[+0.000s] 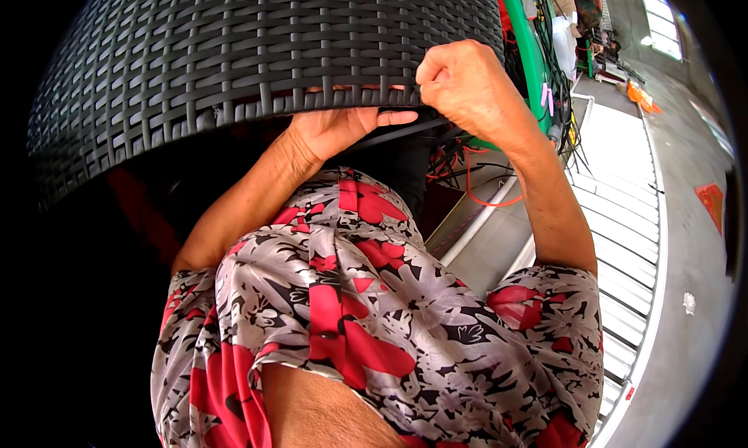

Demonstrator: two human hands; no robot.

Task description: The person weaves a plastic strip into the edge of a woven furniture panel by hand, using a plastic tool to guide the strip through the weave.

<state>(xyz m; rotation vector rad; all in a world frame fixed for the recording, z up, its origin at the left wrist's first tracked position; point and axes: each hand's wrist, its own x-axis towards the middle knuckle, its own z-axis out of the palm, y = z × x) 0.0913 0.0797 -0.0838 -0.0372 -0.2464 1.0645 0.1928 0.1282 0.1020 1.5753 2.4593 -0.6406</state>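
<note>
A dark grey woven rattan panel (273,43) curves across the upper part of the head view, its lower edge close in front of me. My left hand (331,132) reaches up under that edge. One digit stretches out to the right below the rim, while the other fingers are mostly behind the weave, with skin showing through its gaps. Closed in a fist, my right hand (465,82) is at the right end of the edge. Whatever its curled fingers pinch is hidden.
A green frame (530,51) with black cables stands right of the panel. An orange-red cord (491,204) loops below my right hand. Further right are a white slatted rack (615,214) on the grey floor and an orange piece (710,205). Deep shadow fills the space under the panel.
</note>
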